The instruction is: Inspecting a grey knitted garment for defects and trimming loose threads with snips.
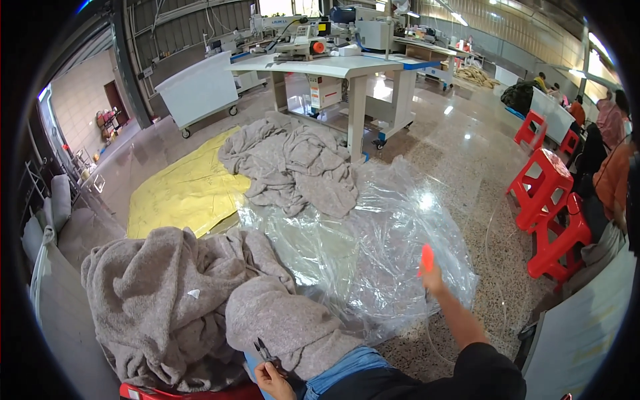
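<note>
Grey cloth: lay bunched over the person's lap, just beyond the near left edge of the clear plastic sheet. The lap seemed to bear its weight, leaving it close to the left hand.

Left hand: gripped small dark snips, nearer the person than the plastic sheet. The blades pointed up and away from the body, against the lap cloth in view, probably to keep the tips clear of the fingers.

Right hand: reached out over the right part of the plastic sheet, closed around a bright orange object. Blur hid what it was, and whether it touched the sheet could not be told. The outstretched arm put it well apart from the lap cloth.

Left heap: more grey cloth, to the near left of the plastic sheet. Something red showed below, perhaps a seat supporting it. Whether this heap joined the lap cloth could not be told.

Floor pile: crumpled grey cloth at the plastic sheet's far left, overlapping it and a yellow sheet. These coverings presumably kept it off the speckled floor.

Table: stood beyond the plastic sheet, its broad top supporting machinery.

Red stools: stood to the plastic sheet's right, probably as seats.
</note>
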A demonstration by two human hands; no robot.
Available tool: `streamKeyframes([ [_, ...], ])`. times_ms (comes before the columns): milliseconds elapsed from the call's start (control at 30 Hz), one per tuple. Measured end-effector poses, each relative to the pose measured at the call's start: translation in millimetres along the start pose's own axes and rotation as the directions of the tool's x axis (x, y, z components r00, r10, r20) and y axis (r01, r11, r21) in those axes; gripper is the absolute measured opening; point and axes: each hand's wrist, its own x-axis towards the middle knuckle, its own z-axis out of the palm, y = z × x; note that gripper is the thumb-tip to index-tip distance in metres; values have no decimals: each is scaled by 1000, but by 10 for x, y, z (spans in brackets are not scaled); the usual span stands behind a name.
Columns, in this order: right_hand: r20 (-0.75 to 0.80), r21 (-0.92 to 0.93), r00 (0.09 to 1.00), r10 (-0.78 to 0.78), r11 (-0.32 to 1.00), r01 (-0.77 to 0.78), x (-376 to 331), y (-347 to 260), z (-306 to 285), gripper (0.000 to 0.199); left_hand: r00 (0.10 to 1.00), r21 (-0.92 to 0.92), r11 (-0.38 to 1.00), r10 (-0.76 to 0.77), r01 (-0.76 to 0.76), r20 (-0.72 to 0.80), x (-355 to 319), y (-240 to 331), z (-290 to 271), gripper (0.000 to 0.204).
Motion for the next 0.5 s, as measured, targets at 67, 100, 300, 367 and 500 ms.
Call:
streamKeyframes([
  [67, 107, -118, 994, 30, 993, -17, -474, 469, 250, 28, 1000, 11, 1000, 3, -3, -1, 12, 15, -50, 15],
  [100, 196, -191, 978, 75, 981, -37, -734, 620, 419, 27, 999, 25, 1000, 0, 1, -38, 2, 67, -86, 15],
  [300, 489, -291, 670, 559, 828, -479, -1707, 1218, 988, 24, 994, -25, 998, -51, 49, -93, -54, 398, -78, 12],
  [367, 515, -357, 591, 621, 782, -512, -1813, 1332, 1171, 24, 995, -6, 999, -47, 47, -92, -110, 414, -181, 12],
  [500, 354, -244, 679, 643, 764, -597, -1785, 2012, 1368, 32, 993, 31, 995, -89, 91, -76, -220, 328, -177, 11],
])
